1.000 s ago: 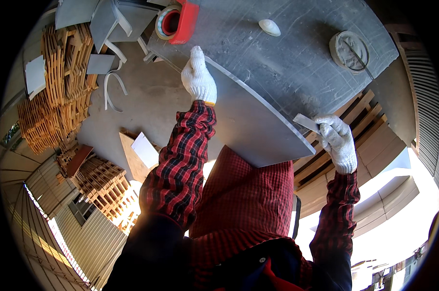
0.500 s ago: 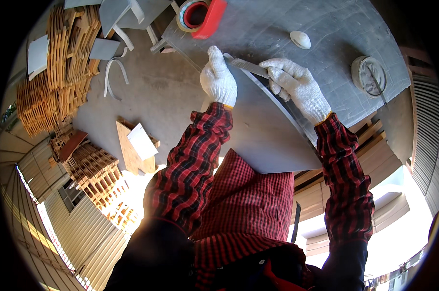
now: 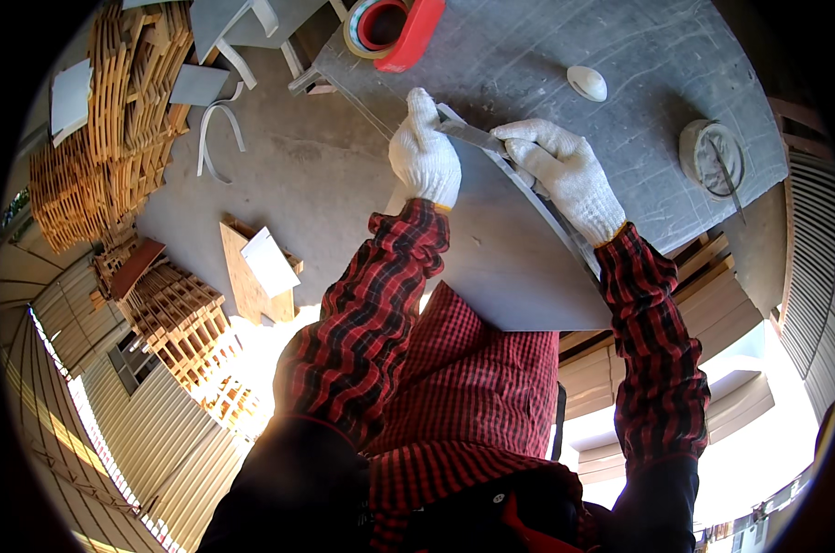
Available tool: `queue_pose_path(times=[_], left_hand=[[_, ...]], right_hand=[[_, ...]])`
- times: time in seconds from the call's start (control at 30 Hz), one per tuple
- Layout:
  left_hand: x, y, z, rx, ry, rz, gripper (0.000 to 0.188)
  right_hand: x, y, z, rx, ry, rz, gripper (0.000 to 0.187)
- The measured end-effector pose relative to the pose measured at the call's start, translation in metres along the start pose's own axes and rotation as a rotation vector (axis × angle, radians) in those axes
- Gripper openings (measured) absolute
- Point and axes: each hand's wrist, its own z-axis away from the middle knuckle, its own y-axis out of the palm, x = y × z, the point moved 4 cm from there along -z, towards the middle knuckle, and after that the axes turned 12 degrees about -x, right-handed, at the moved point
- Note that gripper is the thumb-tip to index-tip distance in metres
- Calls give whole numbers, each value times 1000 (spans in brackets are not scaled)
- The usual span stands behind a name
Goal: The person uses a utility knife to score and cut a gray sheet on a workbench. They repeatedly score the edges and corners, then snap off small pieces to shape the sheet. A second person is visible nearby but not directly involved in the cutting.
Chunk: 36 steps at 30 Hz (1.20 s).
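Observation:
White knit gloves cover both hands. My left hand (image 3: 425,157) is closed round the far left corner of a flat grey panel (image 3: 519,267), thumb pointing up. The panel slopes from the table's edge down towards my lap, its pale narrow edge facing the table. Between the fingers and thumb of my right hand (image 3: 565,175) is a flat metal blade, like a putty knife (image 3: 473,136). It lies across the panel's edge, its far end close to my left thumb. The right fingers partly hide its near end.
The grey table (image 3: 648,101) carries a tape roll (image 3: 378,25) in a red holder, a white rounded object (image 3: 587,83) and a tub of pale paste (image 3: 712,157) with a thin tool in it. Wooden pallets (image 3: 127,120) are stacked left; a board (image 3: 256,276) lies on the floor.
The blade and my right hand have come slightly nearer my left hand along the panel's edge, and the blade's angle has changed a little. The whole view has shifted slightly.

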Motion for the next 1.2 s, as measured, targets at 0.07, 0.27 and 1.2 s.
queue_pose_path(times=[0.07,0.27,1.2], left_hand=[[2,0,-1,-3,13,-8,50],[3,-1,-2,-25,64,-78,58],[-2,-1,-1,-22,68,-182,66]], right_hand=[[-1,0,1,0,-9,-7,23],[-2,-1,3,7,11,0,22],[-9,-8,13,6,21,9,23]])
